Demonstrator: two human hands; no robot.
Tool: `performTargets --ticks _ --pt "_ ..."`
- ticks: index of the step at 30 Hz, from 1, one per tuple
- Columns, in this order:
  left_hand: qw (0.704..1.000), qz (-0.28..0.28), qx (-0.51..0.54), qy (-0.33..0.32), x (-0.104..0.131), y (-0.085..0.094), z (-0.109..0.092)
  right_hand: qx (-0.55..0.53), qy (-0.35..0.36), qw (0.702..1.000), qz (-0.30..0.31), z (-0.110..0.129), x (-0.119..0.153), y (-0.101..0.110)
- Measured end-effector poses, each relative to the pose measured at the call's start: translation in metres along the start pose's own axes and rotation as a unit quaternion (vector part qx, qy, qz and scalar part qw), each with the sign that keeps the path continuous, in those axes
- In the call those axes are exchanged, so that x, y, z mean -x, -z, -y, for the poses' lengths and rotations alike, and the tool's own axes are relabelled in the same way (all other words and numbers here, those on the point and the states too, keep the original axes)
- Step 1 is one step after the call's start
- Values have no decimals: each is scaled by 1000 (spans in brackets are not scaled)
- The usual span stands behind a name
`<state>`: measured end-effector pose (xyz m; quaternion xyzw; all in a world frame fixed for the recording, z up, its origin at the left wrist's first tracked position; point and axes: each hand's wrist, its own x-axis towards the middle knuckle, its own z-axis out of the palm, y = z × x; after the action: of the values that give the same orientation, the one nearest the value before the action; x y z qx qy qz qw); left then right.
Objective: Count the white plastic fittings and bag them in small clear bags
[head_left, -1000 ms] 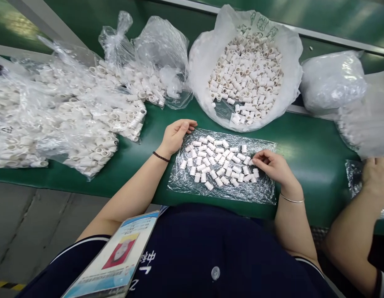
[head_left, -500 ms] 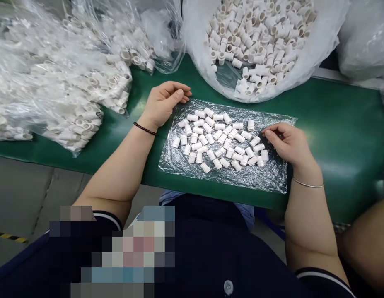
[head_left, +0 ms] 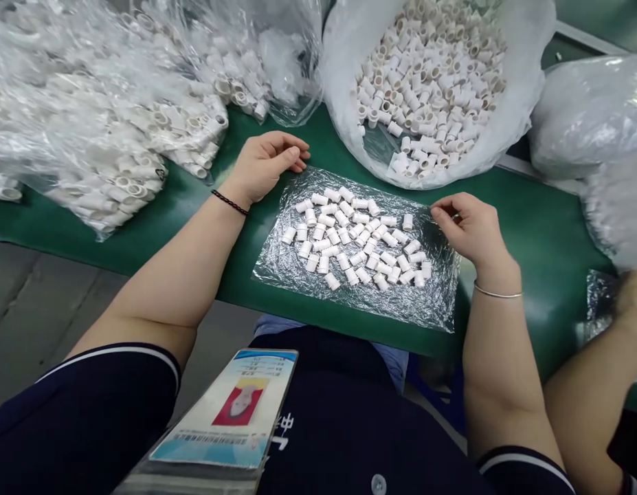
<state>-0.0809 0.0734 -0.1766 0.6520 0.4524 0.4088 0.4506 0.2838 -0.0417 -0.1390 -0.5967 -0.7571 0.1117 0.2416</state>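
A flat clear plastic bag (head_left: 277, 269) lies on the green table, with many short white pipe fittings (head_left: 343, 235) spread in one layer on or inside it; I cannot tell which. At its far left corner is my left hand (head_left: 269, 165), thumb and fingers closed on the film. My right hand (head_left: 470, 223) pinches the bag near its far right corner, fingers curled. The fittings lie between the two hands, and neither hand touches them.
A large open bag of loose white fittings (head_left: 431, 89) stands beyond my hands. Filled clear bags (head_left: 106, 124) crowd the left of the green table (head_left: 545, 234). Bulging bags (head_left: 586, 124) sit at the right, near another person's arm (head_left: 596, 378).
The view has shifted and turned slightly, showing more of the right side and another person's hand there. My hands stay at the far corners; the fittings keep nearly the same layout.
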Motion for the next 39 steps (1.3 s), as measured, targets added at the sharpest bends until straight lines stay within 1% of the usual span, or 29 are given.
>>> performTargets --ticks 2,3,6,8,10,13,16,19,21,25,28,31,35,39 --pt "1000 3 -15 0 0 -1 -2 -33 -28 998 -52 -10 -1 -9" --pt "1000 5 -28 -3 1 -2 -2 -49 -38 996 -67 -14 1 -14" --pt "995 2 -95 -22 3 -2 -4 -87 -48 991 -90 -21 10 -21" --pt "985 1 -164 -47 4 -2 -5 -88 -46 989 -113 -24 13 -19" --pt "971 7 -226 -71 4 -2 -6 -54 -31 990 -127 -27 14 -14" --pt "957 16 -275 -88 4 -1 -6 -2 -27 991 -133 -35 12 -6" --pt "950 13 -299 -88 4 -1 -5 -2 -71 986 -150 -44 12 -2" --pt "945 18 -318 -79 4 -1 -4 -23 -109 980 -167 -49 14 0" --pt "945 24 -320 -69 4 -1 -4 -31 -114 980 -158 -49 16 1" --pt "948 19 -312 -65 3 -2 -3 -28 -98 989 -109 -47 18 3" --pt "950 -2 -302 -76 2 -3 -3 12 -70 992 -105 -48 19 6" --pt "952 -6 -296 -78 1 -5 -4 42 -47 992 -106 -51 19 8" --pt "959 -5 -279 -52 -2 -6 -5 39 -29 996 -71 -52 20 10" --pt "961 -5 -272 -51 -6 -7 -6 31 -35 997 -56 -53 20 10"
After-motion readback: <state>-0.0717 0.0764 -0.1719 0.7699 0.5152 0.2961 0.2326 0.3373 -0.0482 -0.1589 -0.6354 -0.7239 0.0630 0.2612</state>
